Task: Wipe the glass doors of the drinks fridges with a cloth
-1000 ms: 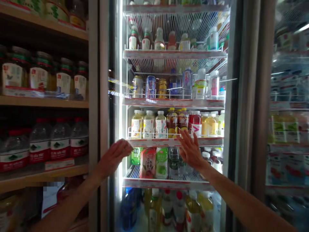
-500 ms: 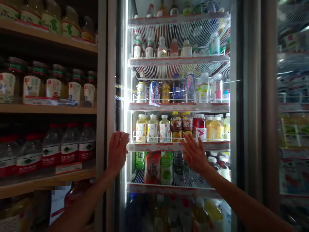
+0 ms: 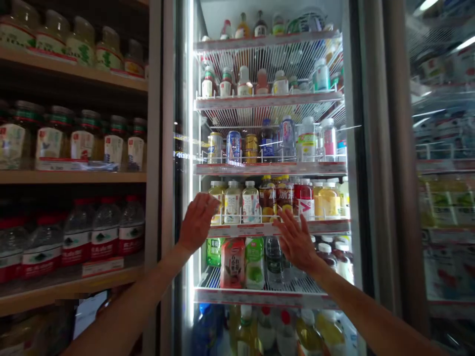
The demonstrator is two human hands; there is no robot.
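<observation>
A lit drinks cooler with a glass door (image 3: 334, 74) fills the middle of the view. My left hand (image 3: 198, 221) is raised against the door's left part, fingers together and flat, in front of a pale yellow bottle (image 3: 215, 200). My right hand (image 3: 296, 241) lies open with fingers spread on the glass, over the red-edged middle shelf (image 3: 260, 229). Neither hand holds anything. Behind the glass stand rows of bottles, among them a pink carton-like bottle (image 3: 232, 263) and a green one (image 3: 254, 261) on the lower shelf.
Wooden shelves (image 3: 74, 176) on the left carry jars (image 3: 79, 138) above and water bottles with red labels (image 3: 104, 230) below. A second glass-fronted cooler (image 3: 445, 173) stands at the right, past a dark door frame (image 3: 386, 163). Cans (image 3: 233, 147) line an upper cooler shelf.
My left hand rose from the door's left edge and moved right onto the glass. The right hand stayed spread on the glass. The view tilted up slightly.
</observation>
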